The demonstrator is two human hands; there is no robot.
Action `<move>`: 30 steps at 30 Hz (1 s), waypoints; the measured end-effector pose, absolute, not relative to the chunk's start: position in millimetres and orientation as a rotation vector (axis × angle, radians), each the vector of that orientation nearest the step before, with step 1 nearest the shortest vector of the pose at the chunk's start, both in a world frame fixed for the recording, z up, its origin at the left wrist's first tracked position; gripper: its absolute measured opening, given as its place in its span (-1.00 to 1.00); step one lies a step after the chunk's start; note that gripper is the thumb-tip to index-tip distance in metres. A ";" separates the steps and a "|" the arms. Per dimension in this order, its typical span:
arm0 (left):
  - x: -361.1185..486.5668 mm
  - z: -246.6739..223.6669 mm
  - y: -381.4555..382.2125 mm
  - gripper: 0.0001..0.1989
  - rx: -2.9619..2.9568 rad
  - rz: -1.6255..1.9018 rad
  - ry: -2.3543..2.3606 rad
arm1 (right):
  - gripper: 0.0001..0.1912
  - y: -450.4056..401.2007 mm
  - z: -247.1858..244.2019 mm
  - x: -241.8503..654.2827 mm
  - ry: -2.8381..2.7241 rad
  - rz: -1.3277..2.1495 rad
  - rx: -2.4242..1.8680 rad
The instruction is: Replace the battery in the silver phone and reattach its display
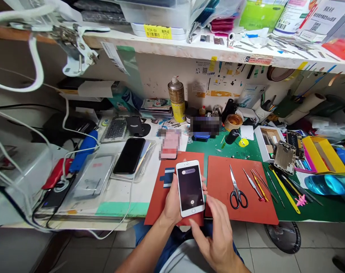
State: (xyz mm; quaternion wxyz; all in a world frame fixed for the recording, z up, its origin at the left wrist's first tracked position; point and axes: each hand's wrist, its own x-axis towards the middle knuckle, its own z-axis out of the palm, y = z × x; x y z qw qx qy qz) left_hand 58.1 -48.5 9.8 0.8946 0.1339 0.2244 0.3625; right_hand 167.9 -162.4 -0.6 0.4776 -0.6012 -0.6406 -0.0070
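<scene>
A white smartphone with a home button rests in my left hand, its fingers wrapped round the sides. The screen is dark, with a slider bar near the top and a small round button near the bottom. My right hand is beside the phone's lower right corner, thumb and fingers apart, holding nothing. Under the phone lies a red-brown mat, with a dark blue piece with pale stripes on it. Black-handled scissors lie on a second red-brown mat to the right.
Several screwdrivers and tweezers lie right of the scissors. Left of the mats are a black smartphone and white cables. A spray can stands at the back, below a crowded shelf. A clamp hangs upper left.
</scene>
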 end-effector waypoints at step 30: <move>50.2 -5.4 -57.9 -0.28 0.292 0.705 0.428 | -0.80 -157.9 6.3 217.2 -1.554 -0.130 -1.768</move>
